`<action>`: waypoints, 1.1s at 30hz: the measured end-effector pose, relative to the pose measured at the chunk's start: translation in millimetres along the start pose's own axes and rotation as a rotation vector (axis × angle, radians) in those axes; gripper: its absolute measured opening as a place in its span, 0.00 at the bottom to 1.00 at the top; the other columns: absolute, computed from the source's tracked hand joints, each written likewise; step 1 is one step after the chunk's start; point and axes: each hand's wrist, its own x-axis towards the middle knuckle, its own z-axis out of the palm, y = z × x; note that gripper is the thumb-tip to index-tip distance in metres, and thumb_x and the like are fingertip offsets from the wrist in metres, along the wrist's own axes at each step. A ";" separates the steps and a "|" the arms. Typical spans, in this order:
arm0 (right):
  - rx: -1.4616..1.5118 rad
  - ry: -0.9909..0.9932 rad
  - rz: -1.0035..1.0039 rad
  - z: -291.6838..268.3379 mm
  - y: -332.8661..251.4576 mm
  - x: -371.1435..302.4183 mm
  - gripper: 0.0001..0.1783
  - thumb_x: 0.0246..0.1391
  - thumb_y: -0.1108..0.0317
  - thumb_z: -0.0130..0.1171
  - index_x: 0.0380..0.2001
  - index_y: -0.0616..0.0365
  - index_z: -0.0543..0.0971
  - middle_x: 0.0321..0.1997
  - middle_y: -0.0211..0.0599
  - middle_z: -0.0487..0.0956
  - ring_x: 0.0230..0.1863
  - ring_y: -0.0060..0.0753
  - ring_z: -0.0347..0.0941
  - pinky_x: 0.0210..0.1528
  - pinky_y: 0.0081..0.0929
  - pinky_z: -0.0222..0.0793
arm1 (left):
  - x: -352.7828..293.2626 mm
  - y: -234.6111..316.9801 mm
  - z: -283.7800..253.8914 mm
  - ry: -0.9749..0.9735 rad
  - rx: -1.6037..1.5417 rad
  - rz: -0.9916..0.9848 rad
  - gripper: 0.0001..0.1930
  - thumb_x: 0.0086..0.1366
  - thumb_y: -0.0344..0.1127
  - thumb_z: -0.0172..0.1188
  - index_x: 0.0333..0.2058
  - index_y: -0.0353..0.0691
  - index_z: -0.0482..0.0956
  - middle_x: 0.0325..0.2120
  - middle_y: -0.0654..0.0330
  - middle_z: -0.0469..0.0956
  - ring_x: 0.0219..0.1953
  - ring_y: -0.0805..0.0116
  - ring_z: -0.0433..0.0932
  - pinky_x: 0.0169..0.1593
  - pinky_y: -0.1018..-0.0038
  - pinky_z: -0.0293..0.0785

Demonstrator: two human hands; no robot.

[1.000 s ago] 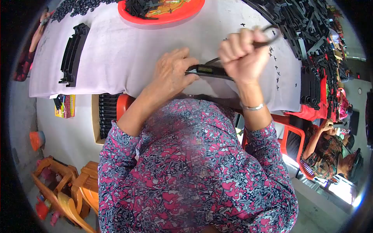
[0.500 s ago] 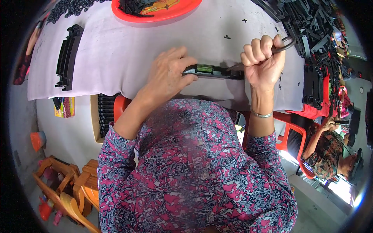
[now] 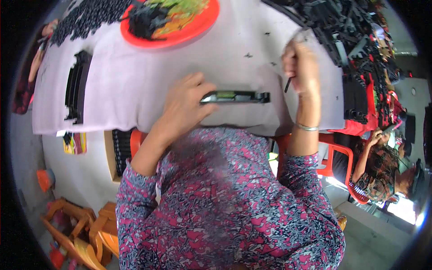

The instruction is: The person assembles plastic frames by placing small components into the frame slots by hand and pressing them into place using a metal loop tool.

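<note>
My left hand point(image 3: 186, 102) pinches the left end of a long, narrow black plastic piece point(image 3: 245, 96) that has a greenish strip along its middle. The piece lies crosswise above the table's near edge, its right end free. To the right of it, my right hand point(image 3: 302, 67) is closed in a fist, blurred by motion, around a thin dark tool point(image 3: 287, 85). The tool's slim end sticks out below the fist, apart from the black piece. A blurred loop shows above the knuckles. The exact kind of tool is unclear.
A red plate point(image 3: 175, 42) with black and yellow-green bits stands at the far side. Small black parts point(image 3: 90, 20) lie far left, a long black part point(image 3: 77, 87) at left. Black strips point(image 3: 333, 27) heap up far right. A person point(image 3: 378, 166) sits beyond a red chair point(image 3: 335, 157).
My right hand has drawn the tool away from the right end of the black piece, and its slim end now points downward. The view has shifted, showing more of the red plate.
</note>
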 end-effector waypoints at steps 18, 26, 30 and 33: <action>-0.483 -0.020 -0.229 21.9 54.8 -4.8 0.08 0.56 0.74 0.57 0.39 0.63 0.76 0.29 0.34 0.81 0.31 0.22 0.75 0.36 0.25 0.71 | -1.4 -36.6 -19.9 0.685 -0.783 -0.588 0.23 0.72 0.45 0.53 0.18 0.40 0.72 0.09 0.70 0.63 0.11 0.84 0.58 0.15 0.82 0.51; -0.445 -0.132 -0.187 16.2 53.4 -7.3 0.12 0.53 0.77 0.58 0.42 0.65 0.76 0.32 0.35 0.81 0.34 0.21 0.75 0.39 0.22 0.72 | 0.8 -39.1 -14.3 0.645 -0.711 -0.560 0.26 0.71 0.48 0.52 0.14 0.43 0.67 0.09 0.71 0.60 0.12 0.82 0.55 0.17 0.80 0.48; -0.484 -0.159 -0.241 29.8 51.3 -18.1 0.15 0.51 0.79 0.60 0.45 0.65 0.76 0.32 0.33 0.81 0.34 0.20 0.75 0.39 0.21 0.73 | 2.3 -33.3 -15.4 0.619 -0.685 -0.557 0.26 0.71 0.46 0.54 0.13 0.42 0.67 0.10 0.71 0.60 0.13 0.83 0.56 0.19 0.80 0.50; -0.264 -0.222 -0.136 26.0 61.3 -5.8 0.14 0.51 0.79 0.61 0.43 0.65 0.78 0.32 0.31 0.81 0.33 0.17 0.74 0.38 0.19 0.72 | 2.3 -32.5 -13.7 0.626 -0.678 -0.569 0.26 0.71 0.45 0.54 0.13 0.42 0.67 0.10 0.72 0.60 0.14 0.83 0.55 0.20 0.80 0.49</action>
